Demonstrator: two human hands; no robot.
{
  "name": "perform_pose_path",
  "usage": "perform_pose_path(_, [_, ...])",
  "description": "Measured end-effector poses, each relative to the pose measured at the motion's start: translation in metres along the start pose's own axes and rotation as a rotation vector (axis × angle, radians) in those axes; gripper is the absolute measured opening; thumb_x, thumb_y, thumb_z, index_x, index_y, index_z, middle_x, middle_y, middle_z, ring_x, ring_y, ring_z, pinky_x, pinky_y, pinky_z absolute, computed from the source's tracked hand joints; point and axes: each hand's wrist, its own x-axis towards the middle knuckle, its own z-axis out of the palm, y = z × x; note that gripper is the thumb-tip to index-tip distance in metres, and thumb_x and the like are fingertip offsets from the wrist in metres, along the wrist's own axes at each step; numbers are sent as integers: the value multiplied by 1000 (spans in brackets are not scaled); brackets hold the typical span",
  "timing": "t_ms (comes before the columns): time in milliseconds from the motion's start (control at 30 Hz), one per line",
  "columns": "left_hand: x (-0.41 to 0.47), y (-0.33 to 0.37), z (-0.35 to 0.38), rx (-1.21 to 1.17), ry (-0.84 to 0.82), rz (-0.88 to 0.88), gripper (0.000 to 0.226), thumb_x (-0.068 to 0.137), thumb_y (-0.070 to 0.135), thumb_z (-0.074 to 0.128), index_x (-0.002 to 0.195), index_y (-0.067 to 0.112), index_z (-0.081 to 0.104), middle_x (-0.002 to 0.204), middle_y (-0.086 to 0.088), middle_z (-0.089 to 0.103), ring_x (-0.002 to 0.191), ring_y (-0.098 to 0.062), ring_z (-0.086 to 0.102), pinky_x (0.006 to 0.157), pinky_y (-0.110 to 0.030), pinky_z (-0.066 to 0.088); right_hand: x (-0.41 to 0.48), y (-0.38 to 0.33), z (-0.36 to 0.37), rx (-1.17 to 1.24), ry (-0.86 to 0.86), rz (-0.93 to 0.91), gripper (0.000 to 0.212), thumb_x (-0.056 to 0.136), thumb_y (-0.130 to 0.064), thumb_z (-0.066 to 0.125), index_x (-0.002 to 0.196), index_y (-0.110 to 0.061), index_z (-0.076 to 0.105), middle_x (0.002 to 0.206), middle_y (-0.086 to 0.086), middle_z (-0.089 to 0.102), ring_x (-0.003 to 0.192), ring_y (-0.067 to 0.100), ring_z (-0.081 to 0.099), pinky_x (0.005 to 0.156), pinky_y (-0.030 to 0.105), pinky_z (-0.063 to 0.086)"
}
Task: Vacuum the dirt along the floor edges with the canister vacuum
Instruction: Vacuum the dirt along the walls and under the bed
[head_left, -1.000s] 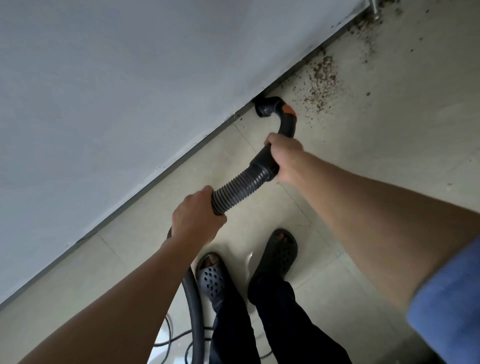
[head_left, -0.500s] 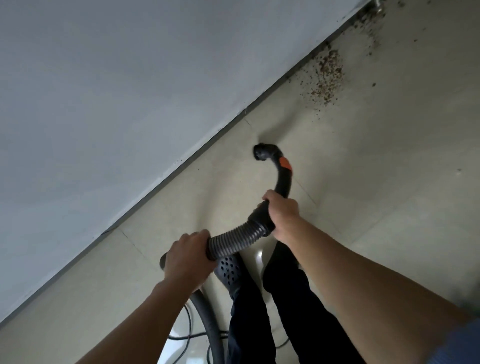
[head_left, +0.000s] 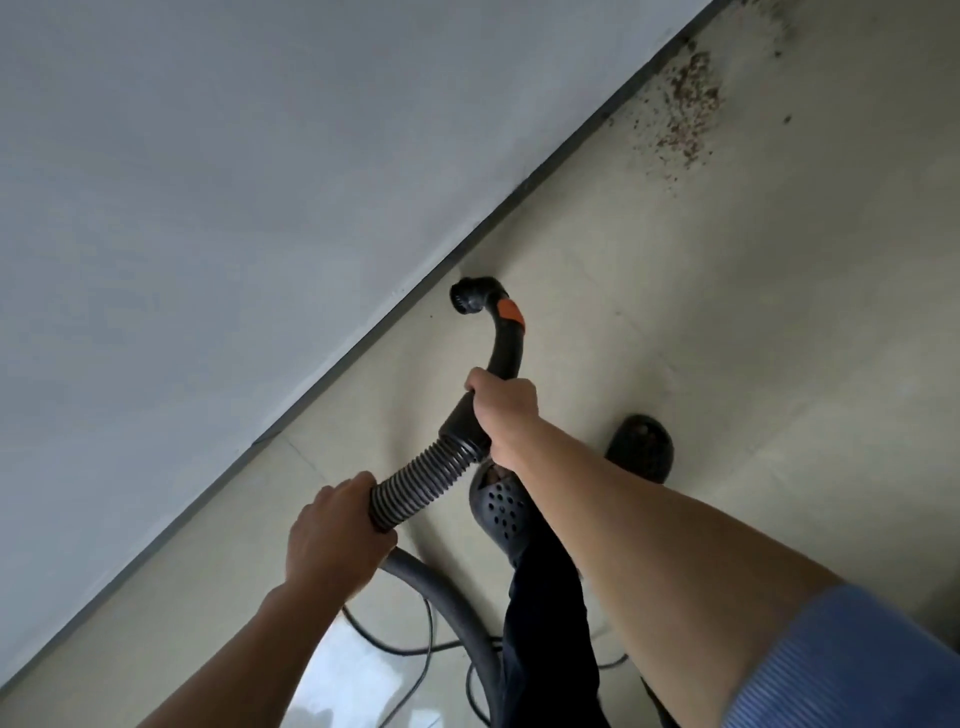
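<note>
While our right hand (head_left: 506, 410) clamps the curved wand (head_left: 506, 348) and our left hand (head_left: 332, 530) clamps the ribbed hose (head_left: 421, 478) | nozzle (head_left: 470, 296) just beside the skirting (head_left: 363, 338) | dirt (head_left: 685, 111) farther along the skirting, well apart from nozzle | we judge: hold the mouth low, hug the skirting, slide slowly to the patch.

Hose (head_left: 415, 483) dk grey, ribbed, lighter ring highlights. Curved handle (head_left: 506, 353) black w/ orange tab (head_left: 510, 310). Wall (head_left: 208, 208) flat pale grey-blue, dark strip (head_left: 571, 150) at base. Floor tiles (head_left: 779, 338) beige, thin grout lines. Dirt (head_left: 685, 104) brown speckle. Clog (head_left: 501, 506) dk grey, round-hole perforated. Trousers (head_left: 550, 634) navy/black. Sleeve (head_left: 852, 670) blue, fine stripes. Cable (head_left: 410, 647) black.
</note>
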Motion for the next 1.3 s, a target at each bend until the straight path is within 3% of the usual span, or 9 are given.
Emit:
perform_pose_path(200, [18,-23,6,-66,56,-17,18,70,21,64,81,22,49,73,6,57,73,-19,57,59,-31,43,8,-2,26,-29,29,-84,44,86,-22,63,125,-9,48,94,11,61,82,30,64,79,52,59])
perform_pose_path(400, [-13,-49,40,-65,-36,-49,20,71,32,65,84,27,50,75,7,57,74,-18,57,66,-35,50,0,37,45,-227,16,-86,45,87,-24,61,126,-8,47,98,9,60,77,24,59,58,35,51])
perform_pose_path(533, [-34,-62,41,-6,-68,-24,18,74,32,63,87,27,51,75,10,53,76,-16,57,69,-33,51,-8,60,51,-252,-21,-45,42,86,-24,61,123,-6,48,103,11,60,76,24,57,52,32,45])
perform_pose_path(700, [-3,-14,23,-61,1,58,17,73,26,64,83,24,51,71,8,47,76,-21,54,67,-33,45,-3,22,3,-97,151,-88,44,85,-22,64,122,-4,49,101,14,61,87,33,64,78,45,58])
perform_pose_path(833, [14,37,18,-101,2,161,11,78,21,58,88,19,52,76,4,51,80,-23,55,70,-34,45,2,-5,-43,-48,237,-78,39,86,-18,64,119,-7,46,95,14,59,85,33,64,78,51,58])
perform_pose_path(933, [3,32,28,-74,-7,148,10,79,20,57,86,20,48,71,7,44,76,-21,50,67,-31,38,-1,5,-38,-78,220,-73,38,86,-18,64,118,-6,48,96,14,60,87,34,64,81,51,58])
perform_pose_path(1033, [-12,0,34,-25,-30,91,14,78,23,60,86,23,49,74,8,49,77,-19,53,64,-30,39,-5,27,-14,-119,155,-68,37,86,-20,63,117,-5,51,94,11,61,81,28,62,68,39,56])
perform_pose_path(1133, [-18,-16,31,30,-66,113,16,79,33,62,85,25,49,75,10,50,77,-17,53,65,-29,41,-10,47,-7,-104,138,-36,35,87,-22,62,116,-6,52,92,8,61,73,21,59,52,28,43])
perform_pose_path(1300, [-5,29,29,18,-60,197,12,76,23,58,85,22,50,77,6,51,79,-20,53,67,-31,39,-5,39,-56,12,262,-19,39,86,-24,64,117,-5,50,94,13,62,84,31,64,79,45,58])
